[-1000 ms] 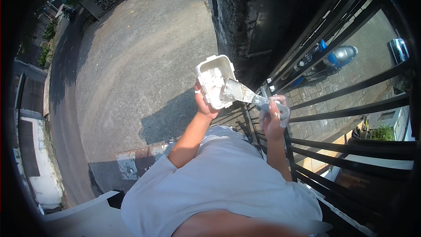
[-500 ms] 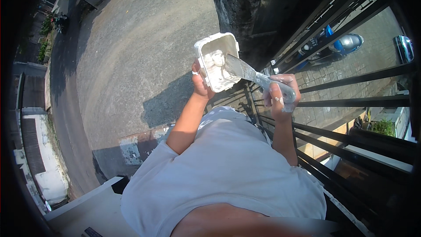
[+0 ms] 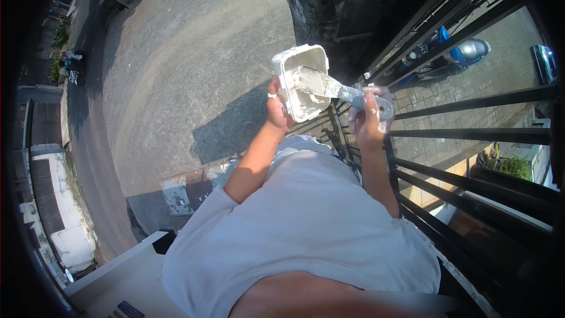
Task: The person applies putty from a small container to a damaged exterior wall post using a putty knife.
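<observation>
My left hand (image 3: pixel 278 109) grips a white square plastic tub (image 3: pixel 284 60) by its left side, with the tub tilted so its opening faces me. Whitish paste coats the tub's inner walls and bottom. A putty knife (image 3: pixel 351 95) is held in my right hand (image 3: pixel 372 115), fingers wrapped round its grey, paste-smeared handle and thumb on top. Its broad blade reaches inside the tub and bears a layer of pale paste. Spots of paste stick to the fingers of both hands.
Black metal railing bars (image 3: pixel 471 136) run close along my right side. Beyond them a blue motorbike (image 3: pixel 450 53) stands on paving. A dark wall (image 3: pixel 321 17) rises ahead, with a concrete road surface (image 3: pixel 194 53) to the left. A pale ledge (image 3: pixel 126 282) lies at lower left.
The tub has shifted slightly right. The putty knife's blade has gone deeper into it and now carries visible paste; my right hand has moved a little left and turned.
</observation>
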